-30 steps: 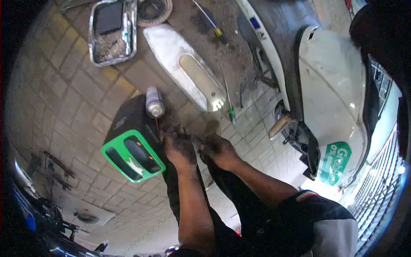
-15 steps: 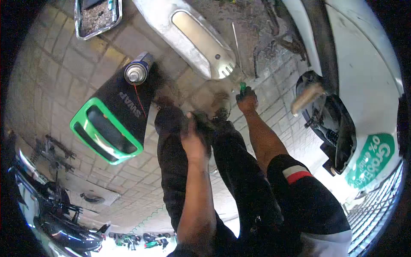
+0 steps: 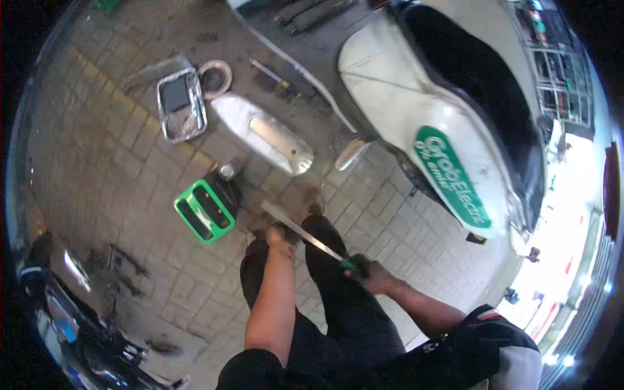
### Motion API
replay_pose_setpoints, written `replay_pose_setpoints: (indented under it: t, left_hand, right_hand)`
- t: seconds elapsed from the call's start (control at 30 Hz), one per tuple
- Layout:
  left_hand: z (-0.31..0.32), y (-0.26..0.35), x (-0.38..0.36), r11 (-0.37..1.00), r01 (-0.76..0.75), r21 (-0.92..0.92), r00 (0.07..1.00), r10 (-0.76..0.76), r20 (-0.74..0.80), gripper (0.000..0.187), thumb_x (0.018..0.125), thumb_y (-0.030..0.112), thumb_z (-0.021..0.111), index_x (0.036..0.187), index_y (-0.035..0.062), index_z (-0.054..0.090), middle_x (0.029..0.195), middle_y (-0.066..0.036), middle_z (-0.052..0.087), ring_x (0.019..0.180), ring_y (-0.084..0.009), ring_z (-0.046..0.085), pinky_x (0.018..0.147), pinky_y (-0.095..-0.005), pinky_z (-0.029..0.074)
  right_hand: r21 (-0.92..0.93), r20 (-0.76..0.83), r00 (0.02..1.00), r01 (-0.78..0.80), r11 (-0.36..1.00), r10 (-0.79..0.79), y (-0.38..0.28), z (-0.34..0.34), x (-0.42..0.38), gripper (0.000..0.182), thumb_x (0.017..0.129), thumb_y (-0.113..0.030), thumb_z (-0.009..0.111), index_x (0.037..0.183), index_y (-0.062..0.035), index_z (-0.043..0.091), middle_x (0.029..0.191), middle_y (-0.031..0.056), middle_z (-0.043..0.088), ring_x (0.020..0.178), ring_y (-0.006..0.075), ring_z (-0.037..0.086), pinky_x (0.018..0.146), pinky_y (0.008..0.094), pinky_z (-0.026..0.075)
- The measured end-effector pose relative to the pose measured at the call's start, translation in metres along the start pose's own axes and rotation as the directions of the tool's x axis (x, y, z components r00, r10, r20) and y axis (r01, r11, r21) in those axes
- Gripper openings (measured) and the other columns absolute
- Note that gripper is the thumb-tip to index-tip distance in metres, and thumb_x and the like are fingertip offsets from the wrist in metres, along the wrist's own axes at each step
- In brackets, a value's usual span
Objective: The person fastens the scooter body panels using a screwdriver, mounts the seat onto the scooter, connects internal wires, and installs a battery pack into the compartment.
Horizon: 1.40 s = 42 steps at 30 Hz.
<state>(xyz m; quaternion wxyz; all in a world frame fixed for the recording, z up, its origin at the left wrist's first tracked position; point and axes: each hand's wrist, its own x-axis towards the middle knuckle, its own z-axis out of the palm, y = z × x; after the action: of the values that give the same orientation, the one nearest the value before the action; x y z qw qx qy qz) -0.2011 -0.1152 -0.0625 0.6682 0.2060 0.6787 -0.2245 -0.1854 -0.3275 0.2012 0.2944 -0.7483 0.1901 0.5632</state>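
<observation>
My right hand [image 3: 374, 278] is closed around the green handle of a long screwdriver [image 3: 315, 243]. Its pale shaft, somewhat blurred, slants up and left across the space between my knees. My left hand [image 3: 279, 242] is low in front of my left knee, fingers curled by something dark that I cannot make out. A green-and-black battery case [image 3: 227, 220] stands on the paving left of my feet, with a spray can [image 3: 226, 171] on it. Beyond my feet lies a silvery elongated cover [image 3: 265, 138] with a tan inset.
A metal tray [image 3: 184, 135] with dark contents sits beside a round ring-shaped part [image 3: 215, 79]. To the right stands a white scooter [image 3: 383, 65] with a green label. Another tool [image 3: 270, 75] lies farther off, and a dark motorcycle [image 3: 84, 325] is at lower left.
My right hand has drawn back toward my right knee, swinging the screwdriver's shaft to point up-left. The view has risen and turned, showing more of the scooter and floor. My left hand stays low.
</observation>
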Motion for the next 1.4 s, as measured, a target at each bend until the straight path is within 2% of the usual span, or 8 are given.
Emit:
replay_pose_setpoints:
  t: [0.17, 0.27, 0.4, 0.47, 0.57, 0.8, 1.1, 1.4]
  left_hand:
    - [-0.007, 0.093, -0.09, 0.984, -0.179, -0.009, 0.956, 0.176, 0.236, 0.043, 0.086, 0.054, 0.041, 0.106, 0.0184, 0.053, 0.092, -0.008, 0.057, 0.071, -0.0271, 0.055, 0.048, -0.0311, 0.041]
    - [-0.031, 0.178, -0.13, 0.908, -0.409, 0.085, 0.882, 0.37, 0.29, 0.036, 0.084, 0.049, 0.049, 0.104, 0.0194, 0.056, 0.096, -0.008, 0.058, 0.082, -0.0267, 0.056, 0.056, -0.0359, 0.044]
    - [-0.042, 0.276, -0.189, 0.919, -0.389, -0.07, 0.504, 0.276, 0.819, 0.024, 0.092, 0.023, 0.05, 0.11, 0.0078, 0.056, 0.078, -0.001, 0.053, 0.078, -0.0161, 0.052, 0.064, -0.0294, 0.043]
    - [-0.023, 0.259, -0.319, 0.824, -0.563, -0.068, 0.673, 0.504, 0.542, 0.018, 0.087, 0.018, 0.06, 0.102, 0.0073, 0.058, 0.069, 0.001, 0.046, 0.057, -0.0113, 0.043, 0.051, -0.0246, 0.036]
    - [-0.019, 0.251, -0.367, 0.595, -0.777, 0.204, 0.496, 0.381, 0.78, 0.011, 0.089, 0.017, 0.056, 0.097, 0.0116, 0.058, 0.074, 0.001, 0.05, 0.069, -0.0138, 0.047, 0.067, -0.0309, 0.041]
    - [0.1, 0.082, -0.53, 0.856, -0.466, 0.225, 0.529, 0.065, 0.846, 0.02, 0.084, 0.01, 0.062, 0.104, 0.0045, 0.059, 0.08, -0.004, 0.061, 0.07, -0.0158, 0.057, 0.062, -0.0267, 0.049]
    - [0.24, -0.086, -0.598, 0.783, -0.401, 0.476, 0.494, -0.253, 0.832, 0.014, 0.09, 0.014, 0.057, 0.1, 0.0046, 0.06, 0.083, -0.003, 0.059, 0.075, -0.0135, 0.055, 0.063, -0.0244, 0.046]
    - [0.308, -0.175, -0.645, 0.806, -0.428, 0.409, 0.511, -0.158, 0.845, 0.028, 0.093, 0.014, 0.052, 0.115, -0.0022, 0.051, 0.087, -0.004, 0.052, 0.07, -0.0102, 0.045, 0.056, -0.0211, 0.036]
  right_hand:
    - [-0.12, 0.016, 0.984, 0.179, 0.977, -0.178, -0.042, 0.008, -0.093, 0.053, 0.089, -0.049, 0.054, 0.125, -0.0109, 0.048, 0.107, 0.0224, 0.061, 0.103, 0.0396, 0.057, 0.088, 0.0463, 0.045]
    - [-0.104, -0.056, 0.937, 0.337, 0.936, -0.344, -0.062, -0.008, -0.169, 0.051, 0.088, -0.049, 0.055, 0.122, -0.0112, 0.051, 0.103, 0.0225, 0.062, 0.096, 0.0403, 0.059, 0.082, 0.0467, 0.047]
    - [-0.192, -0.261, 0.854, 0.41, 0.891, -0.449, -0.043, -0.033, -0.281, 0.05, 0.086, -0.044, 0.062, 0.119, -0.008, 0.054, 0.101, 0.0196, 0.063, 0.089, 0.0326, 0.063, 0.077, 0.0418, 0.049]
    - [0.0, -0.438, 0.808, 0.439, 0.899, -0.394, -0.031, -0.042, -0.339, 0.046, 0.081, -0.033, 0.07, 0.113, -0.0023, 0.056, 0.098, 0.0146, 0.064, 0.087, 0.0202, 0.063, 0.076, 0.0344, 0.05]
    - [0.118, -0.697, 0.599, 0.638, 0.761, -0.394, -0.006, -0.04, -0.397, 0.043, 0.076, -0.014, 0.075, 0.114, -0.0047, 0.057, 0.093, 0.0084, 0.061, 0.085, 0.0179, 0.061, 0.073, 0.0333, 0.051]
    - [0.062, -0.929, 0.061, 0.998, -0.009, 0.365, 0.045, -0.053, -0.46, 0.057, 0.08, -0.016, 0.071, 0.128, -0.0064, 0.041, 0.105, 0.0126, 0.059, 0.089, 0.0246, 0.062, 0.073, 0.0409, 0.055]
    - [-0.136, -0.82, -0.183, 0.983, 0.126, 0.542, 0.145, -0.188, -0.514, 0.055, 0.09, -0.026, 0.058, 0.138, -0.0154, 0.031, 0.119, 0.0184, 0.053, 0.091, 0.0277, 0.062, 0.072, 0.0412, 0.057]
    - [-0.069, -0.854, -0.091, 0.996, 0.061, 0.512, 0.209, -0.318, -0.486, 0.059, 0.091, -0.025, 0.057, 0.14, -0.0195, 0.025, 0.119, 0.0194, 0.053, 0.09, 0.028, 0.063, 0.07, 0.0426, 0.059]
